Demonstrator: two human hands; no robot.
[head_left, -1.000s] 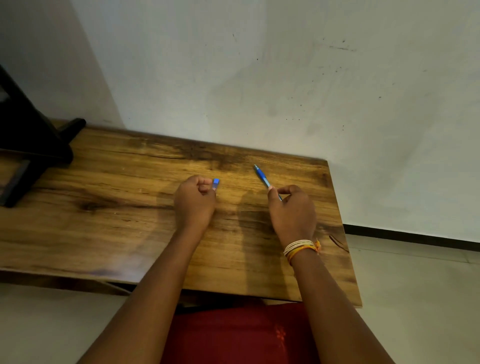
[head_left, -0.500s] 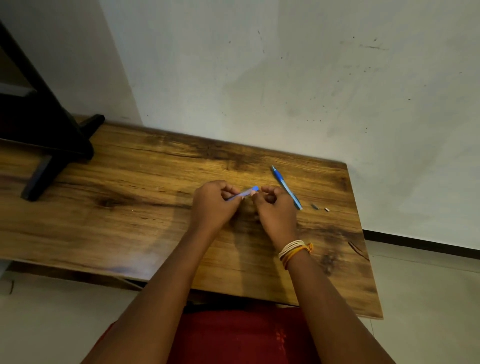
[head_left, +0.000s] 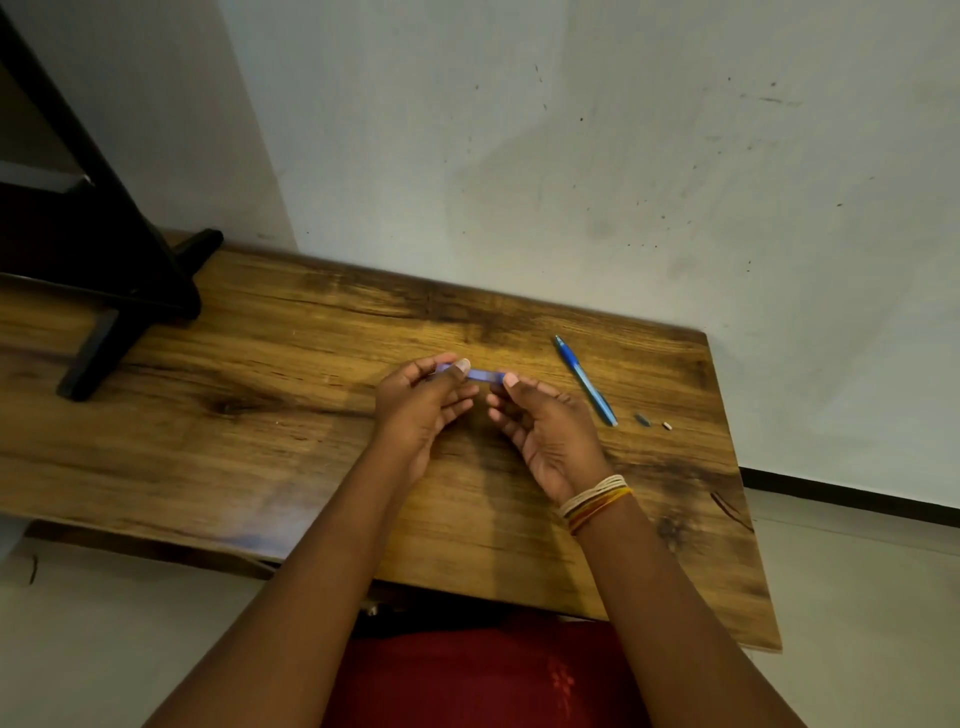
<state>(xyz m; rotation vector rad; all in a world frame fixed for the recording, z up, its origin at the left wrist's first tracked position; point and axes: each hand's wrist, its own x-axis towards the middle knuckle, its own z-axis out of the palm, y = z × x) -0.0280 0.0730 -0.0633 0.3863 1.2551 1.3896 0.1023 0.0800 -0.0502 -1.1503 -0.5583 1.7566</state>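
Observation:
Over the middle of the wooden table (head_left: 260, 441), both hands hold a short blue pen piece (head_left: 480, 375) level between them. My left hand (head_left: 423, 410) pinches its left end with thumb and fingers. My right hand (head_left: 545, 426), with thread bands at the wrist, pinches its right end. A blue pen (head_left: 584, 379) lies on the table just right of my right hand, pointing away and left. Two tiny loose parts, a dark one (head_left: 643, 419) and a white one (head_left: 667, 426), lie beside the pen's near end.
A black stand (head_left: 119, 291) rests on the table's far left. A marked white wall (head_left: 571, 156) rises right behind the table. The table's right edge drops to a pale floor (head_left: 857, 597). Red cloth (head_left: 483, 675) shows below the near edge.
My right hand let go of the blue pen, which now lies on the table. Both hands came together, then turned palms up, holding the blue piece level between them.

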